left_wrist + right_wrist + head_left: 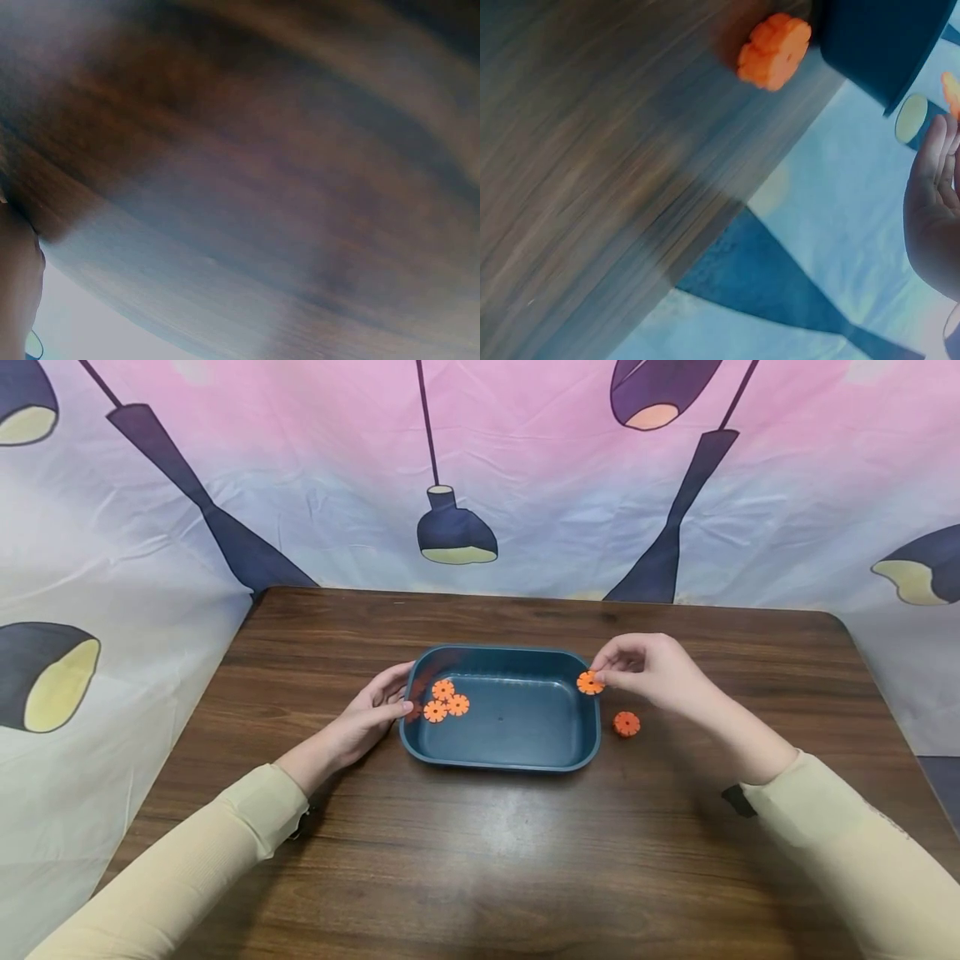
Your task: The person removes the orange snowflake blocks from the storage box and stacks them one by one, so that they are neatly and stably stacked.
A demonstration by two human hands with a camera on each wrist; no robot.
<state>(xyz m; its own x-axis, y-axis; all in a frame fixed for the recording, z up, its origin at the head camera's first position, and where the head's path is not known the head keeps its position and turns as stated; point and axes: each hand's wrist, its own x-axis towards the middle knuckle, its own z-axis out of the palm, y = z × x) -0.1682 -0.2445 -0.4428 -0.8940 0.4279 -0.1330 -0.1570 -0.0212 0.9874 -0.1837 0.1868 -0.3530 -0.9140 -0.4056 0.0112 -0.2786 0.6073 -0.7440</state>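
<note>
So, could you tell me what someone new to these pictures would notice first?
Probably the dark teal tray in the middle of the wooden table, with three orange gear-shaped discs clustered at its left end. The right hand pinches a fourth disc over the tray's right rim, one more stack lies on the table beside it, and the left hand rests against the left rim.

Glossy plastic tray (501, 762), matt orange discs (446, 700), wood-grain table (480, 860).

Head view bright, sharp; wrist views seemingly motion-blurred.
</note>
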